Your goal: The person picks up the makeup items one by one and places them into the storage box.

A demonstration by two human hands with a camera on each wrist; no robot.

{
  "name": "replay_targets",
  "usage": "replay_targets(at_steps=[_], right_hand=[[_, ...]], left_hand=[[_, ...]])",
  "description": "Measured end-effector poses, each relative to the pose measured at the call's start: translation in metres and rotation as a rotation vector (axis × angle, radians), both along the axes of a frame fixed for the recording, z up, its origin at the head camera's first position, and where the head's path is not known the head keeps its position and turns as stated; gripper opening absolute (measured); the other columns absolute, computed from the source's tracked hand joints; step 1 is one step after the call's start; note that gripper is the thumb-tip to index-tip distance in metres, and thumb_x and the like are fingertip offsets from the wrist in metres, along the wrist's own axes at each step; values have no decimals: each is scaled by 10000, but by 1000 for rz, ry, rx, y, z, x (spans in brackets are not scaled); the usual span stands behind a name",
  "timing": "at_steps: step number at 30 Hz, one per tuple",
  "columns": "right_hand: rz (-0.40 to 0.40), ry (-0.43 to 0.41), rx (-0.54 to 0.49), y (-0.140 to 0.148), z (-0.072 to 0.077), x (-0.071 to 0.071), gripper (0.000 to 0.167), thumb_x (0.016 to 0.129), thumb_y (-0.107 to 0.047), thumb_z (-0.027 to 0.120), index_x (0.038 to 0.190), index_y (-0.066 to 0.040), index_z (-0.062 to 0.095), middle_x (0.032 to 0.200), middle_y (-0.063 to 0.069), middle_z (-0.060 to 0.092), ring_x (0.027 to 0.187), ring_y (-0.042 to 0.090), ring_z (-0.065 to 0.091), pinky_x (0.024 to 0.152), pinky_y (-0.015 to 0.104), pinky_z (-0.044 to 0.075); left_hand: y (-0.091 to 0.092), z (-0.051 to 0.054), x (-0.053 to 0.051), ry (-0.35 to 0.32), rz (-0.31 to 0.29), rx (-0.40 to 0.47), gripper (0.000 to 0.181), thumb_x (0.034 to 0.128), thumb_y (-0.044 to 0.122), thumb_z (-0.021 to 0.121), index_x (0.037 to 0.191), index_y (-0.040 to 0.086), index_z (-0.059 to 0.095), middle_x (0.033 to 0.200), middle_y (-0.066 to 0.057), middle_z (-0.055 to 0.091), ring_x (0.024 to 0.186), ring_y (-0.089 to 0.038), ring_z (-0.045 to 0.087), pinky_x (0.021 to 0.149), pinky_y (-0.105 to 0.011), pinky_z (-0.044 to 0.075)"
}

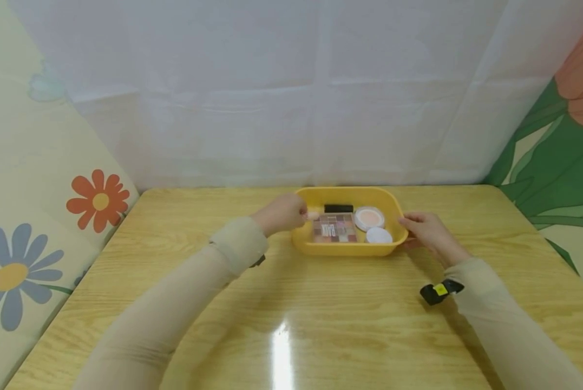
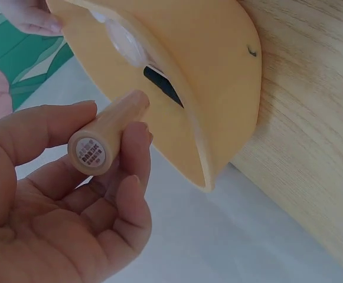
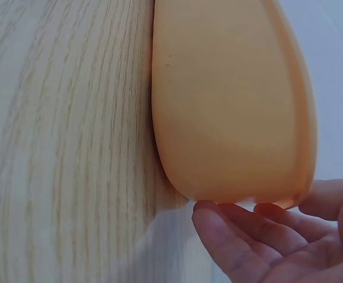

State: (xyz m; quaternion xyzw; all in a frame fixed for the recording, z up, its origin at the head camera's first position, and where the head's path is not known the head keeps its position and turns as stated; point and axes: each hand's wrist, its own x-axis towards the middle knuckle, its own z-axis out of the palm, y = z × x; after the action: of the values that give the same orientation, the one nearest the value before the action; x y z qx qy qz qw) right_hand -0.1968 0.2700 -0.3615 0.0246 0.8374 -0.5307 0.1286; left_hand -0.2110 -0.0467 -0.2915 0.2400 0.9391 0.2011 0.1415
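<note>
My left hand (image 1: 282,212) pinches a short beige lipstick-like tube (image 2: 109,130) between thumb and fingers. A round printed label marks the tube's near end, and its other end points into a yellow plastic basin (image 1: 342,249). At the basin's right end, my right hand (image 1: 430,234) grips the wall, thumb by the rim and fingers low on the outside. Inside the basin lie an eyeshadow palette (image 1: 337,228), a black stick-shaped item (image 1: 339,208), a round compact (image 1: 369,218) with a clear edge, and a white round compact (image 1: 379,235).
The basin stands near the far edge of a wood-grain table (image 1: 340,309). A white cloth (image 1: 233,97) hangs behind it, and flower-printed panels (image 1: 23,179) flank the table on both sides.
</note>
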Motion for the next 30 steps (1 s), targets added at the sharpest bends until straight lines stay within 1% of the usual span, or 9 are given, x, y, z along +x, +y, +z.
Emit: replay_targets(at_steps=[4, 7, 11, 15, 17, 21, 26, 28, 30], right_hand=[[-3, 2, -13, 2, -1, 0, 548, 1050, -199, 395, 1396, 213, 287, 1318, 365, 444, 786, 2, 587, 698, 298, 583], [-1, 2, -8, 3, -1, 0, 552, 1053, -203, 384, 1407, 207, 274, 1358, 382, 401, 794, -9, 581, 714, 295, 582], [-1, 6, -18, 2, 0, 1, 544, 1050, -190, 387, 1401, 212, 279, 1365, 392, 387, 806, -2, 583, 721, 295, 582], [7, 1, -26, 0, 0, 2, 544, 1051, -186, 383, 1401, 214, 273, 1372, 399, 376, 824, 11, 587, 729, 293, 581], [8, -5, -26, 0, 1, 2, 548, 1053, -191, 379, 1407, 211, 264, 1381, 398, 368, 835, 16, 584, 734, 294, 580], [5, -7, -24, -1, 2, 2, 550, 1053, -190, 379, 1411, 209, 256, 1383, 402, 364, 844, 26, 585, 735, 290, 579], [3, -13, -22, -1, 3, 2, 547, 1052, -183, 376, 1408, 215, 255, 1383, 406, 362, 842, 35, 592, 731, 296, 581], [-1, -14, -26, -1, 2, 2, 543, 1052, -178, 377, 1403, 219, 258, 1373, 404, 371, 828, 28, 591, 728, 299, 583], [-6, -16, -31, -1, 1, 1, 542, 1052, -178, 381, 1402, 218, 262, 1366, 397, 379, 813, 19, 584, 724, 299, 583]], left_hand=[[7, -4, -9, 12, 7, -33, 393, 879, -56, 539, 580, 128, 363, 558, 21, 322, 503, -95, 274, 484, -224, 294], [12, -7, -15, 39, 4, -73, 343, 927, -25, 530, 628, 98, 415, 603, -6, 393, 546, -126, 348, 523, -254, 358], [18, -12, -24, 90, -6, -131, 203, 969, 32, 531, 767, 27, 550, 750, -83, 565, 677, -198, 505, 668, -332, 490], [23, -20, -35, 121, -12, -180, 168, 978, 117, 571, 918, -25, 639, 937, -156, 663, 848, -269, 611, 839, -386, 516], [26, -24, -41, 123, -18, -216, 151, 971, 110, 579, 969, -27, 643, 994, -162, 664, 907, -280, 617, 878, -390, 505], [32, -29, -51, 86, -17, -264, 103, 950, 33, 562, 1016, -15, 624, 1022, -140, 647, 930, -262, 601, 875, -372, 499], [37, -27, -54, 60, -1, -283, 185, 947, 111, 619, 1062, -33, 623, 1085, -165, 657, 1010, -292, 615, 940, -372, 483], [39, -27, -54, 74, 1, -297, 197, 946, 127, 621, 1068, -28, 629, 1114, -168, 659, 1044, -295, 613, 966, -366, 471], [41, -28, -54, 93, 3, -312, 146, 939, 90, 597, 1039, -6, 640, 1116, -155, 664, 1041, -283, 617, 962, -357, 474]])
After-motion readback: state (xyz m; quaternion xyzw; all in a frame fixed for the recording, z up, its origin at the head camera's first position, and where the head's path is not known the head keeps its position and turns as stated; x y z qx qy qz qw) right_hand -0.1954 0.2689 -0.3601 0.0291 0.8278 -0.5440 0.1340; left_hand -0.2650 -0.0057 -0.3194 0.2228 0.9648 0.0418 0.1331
